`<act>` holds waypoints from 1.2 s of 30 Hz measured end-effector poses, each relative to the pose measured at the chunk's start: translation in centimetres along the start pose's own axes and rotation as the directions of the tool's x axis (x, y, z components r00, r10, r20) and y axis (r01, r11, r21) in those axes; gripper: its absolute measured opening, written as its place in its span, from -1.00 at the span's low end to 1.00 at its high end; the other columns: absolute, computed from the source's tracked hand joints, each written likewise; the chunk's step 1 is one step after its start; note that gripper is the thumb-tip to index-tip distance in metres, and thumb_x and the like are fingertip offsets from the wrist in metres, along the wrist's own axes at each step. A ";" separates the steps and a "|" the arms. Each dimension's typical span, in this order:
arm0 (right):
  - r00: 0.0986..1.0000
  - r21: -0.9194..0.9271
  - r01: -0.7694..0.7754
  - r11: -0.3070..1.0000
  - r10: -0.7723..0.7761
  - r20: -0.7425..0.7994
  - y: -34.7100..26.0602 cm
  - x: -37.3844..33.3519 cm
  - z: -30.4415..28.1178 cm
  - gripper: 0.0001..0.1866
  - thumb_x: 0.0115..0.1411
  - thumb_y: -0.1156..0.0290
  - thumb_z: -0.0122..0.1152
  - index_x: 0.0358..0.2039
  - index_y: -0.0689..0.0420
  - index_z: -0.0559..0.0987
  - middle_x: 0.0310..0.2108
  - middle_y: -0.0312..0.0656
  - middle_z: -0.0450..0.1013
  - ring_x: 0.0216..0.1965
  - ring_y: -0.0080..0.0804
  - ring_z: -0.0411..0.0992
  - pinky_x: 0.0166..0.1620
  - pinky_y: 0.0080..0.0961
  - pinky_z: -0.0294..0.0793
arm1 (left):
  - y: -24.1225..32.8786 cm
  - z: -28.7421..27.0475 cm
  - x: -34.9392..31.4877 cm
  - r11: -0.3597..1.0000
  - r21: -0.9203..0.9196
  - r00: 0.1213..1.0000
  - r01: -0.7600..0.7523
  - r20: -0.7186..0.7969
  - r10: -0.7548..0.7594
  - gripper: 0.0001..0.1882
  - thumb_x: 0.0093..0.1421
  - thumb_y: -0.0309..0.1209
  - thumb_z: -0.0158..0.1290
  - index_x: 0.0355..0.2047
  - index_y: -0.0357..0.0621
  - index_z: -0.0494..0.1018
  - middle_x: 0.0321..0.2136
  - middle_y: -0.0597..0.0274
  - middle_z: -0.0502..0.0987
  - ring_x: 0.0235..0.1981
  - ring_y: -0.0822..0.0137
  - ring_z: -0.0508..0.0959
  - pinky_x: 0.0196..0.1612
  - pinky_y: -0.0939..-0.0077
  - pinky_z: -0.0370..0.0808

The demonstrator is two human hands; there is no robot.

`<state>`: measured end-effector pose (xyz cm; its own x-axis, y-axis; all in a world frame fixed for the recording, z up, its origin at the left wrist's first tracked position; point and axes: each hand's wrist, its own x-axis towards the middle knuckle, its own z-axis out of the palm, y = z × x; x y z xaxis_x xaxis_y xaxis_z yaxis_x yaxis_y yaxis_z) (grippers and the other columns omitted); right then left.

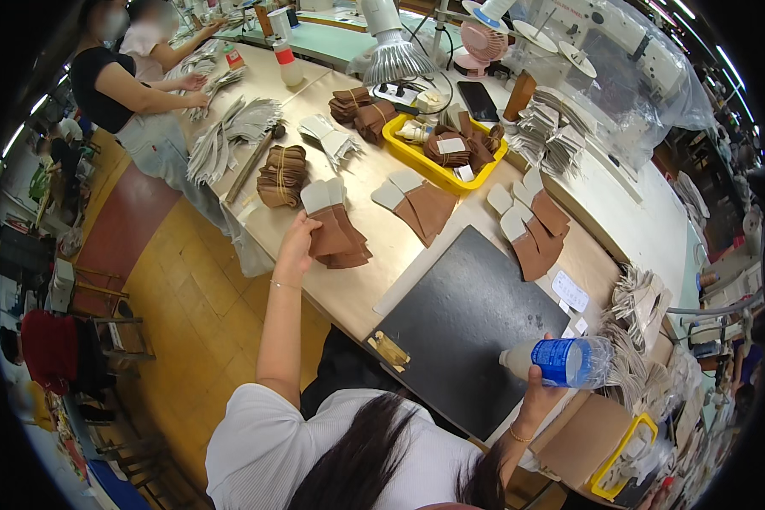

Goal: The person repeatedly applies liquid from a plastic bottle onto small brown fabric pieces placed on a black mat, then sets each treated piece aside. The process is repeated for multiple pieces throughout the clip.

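Note:
My left hand (294,248) is closed at the left edge of a stack of brown leather-like cut pieces (340,238) with pale ends, its thumb over the top. The fingers beneath are hidden. In my right hand (539,398) lies a clear plastic bottle (576,363) with a blue label, tilted on its side above the right edge of a black mat (463,327). Another fanned stack of brown pieces (429,208) rests right of my left hand. Further right are more brown pieces (535,246) with pale ends.
A yellow tray (438,176) holds brown bundles. Banded brown pieces (281,177) and pale strips (234,136) lie at the left. A lamp (393,51) and a phone (478,101) stand beyond. Two people (119,76) work at the far left. Pale strips (637,302) pile up right.

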<state>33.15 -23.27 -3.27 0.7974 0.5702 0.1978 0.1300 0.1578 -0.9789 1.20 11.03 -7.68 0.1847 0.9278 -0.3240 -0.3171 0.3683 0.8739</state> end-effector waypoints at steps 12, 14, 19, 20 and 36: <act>1.000 0.009 0.000 1.000 0.001 -0.031 0.1 0.0 -0.1 -0.07 -0.11 0.16 0.52 0.16 0.30 0.20 0.05 0.09 0.36 0.04 -0.18 0.37 0.10 -0.29 0.38 | -1.9 10.1 -3.2 0.906 0.410 0.912 -0.106 0.402 -0.076 -0.50 0.11 -0.53 0.11 0.08 -0.27 0.31 -0.18 0.26 0.45 -0.20 0.49 0.45 -0.09 0.59 0.45; 0.999 -0.009 0.017 1.000 -0.018 -0.027 -0.2 0.1 0.2 -0.08 -0.10 0.13 0.50 0.14 0.32 0.22 0.04 0.09 0.37 0.04 -0.19 0.38 0.10 -0.30 0.38 | -4.0 12.8 -5.3 0.889 0.455 0.785 -0.048 0.568 -0.249 -0.48 0.12 -0.48 0.12 0.12 -0.24 0.30 -0.18 0.26 0.45 -0.20 0.51 0.43 -0.11 0.58 0.43; 0.998 -0.077 0.045 0.996 -0.048 -0.037 -1.0 -0.1 0.1 -0.11 -0.06 0.08 0.46 0.12 0.34 0.24 0.02 0.08 0.40 0.02 -0.21 0.40 0.08 -0.31 0.40 | -9.8 17.0 -8.8 0.744 0.618 0.522 -0.256 0.736 -0.432 -0.54 0.14 -0.41 0.13 0.06 -0.23 0.38 -0.33 0.20 0.52 -0.31 0.49 0.47 -0.26 0.61 0.44; 0.998 -0.060 0.028 0.998 -0.031 -0.049 -0.9 -0.2 -0.2 -0.10 -0.07 0.09 0.48 0.13 0.33 0.23 0.02 0.09 0.39 0.03 -0.21 0.39 0.08 -0.31 0.40 | -10.0 17.6 -9.2 0.722 0.643 0.526 -0.256 0.719 -0.454 -0.54 0.13 -0.41 0.14 0.05 -0.23 0.39 -0.36 0.20 0.53 -0.35 0.49 0.48 -0.32 0.61 0.44; 0.999 0.032 -0.028 0.999 0.029 -0.039 -0.1 -0.2 0.0 -0.05 -0.10 0.10 0.50 0.18 0.27 0.19 0.07 0.08 0.35 0.05 -0.18 0.36 0.12 -0.26 0.37 | -10.7 17.3 -8.9 0.725 0.653 0.571 -0.218 0.688 -0.447 -0.51 0.11 -0.28 0.20 0.00 -0.29 0.42 -0.55 0.31 0.47 -0.56 0.53 0.42 -0.52 0.61 0.34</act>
<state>33.00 -23.40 -3.21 0.8234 0.5423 0.1671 0.0887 0.1679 -0.9818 19.07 -2.16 -7.93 0.8875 0.3249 -0.3269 0.3370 0.0263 0.9411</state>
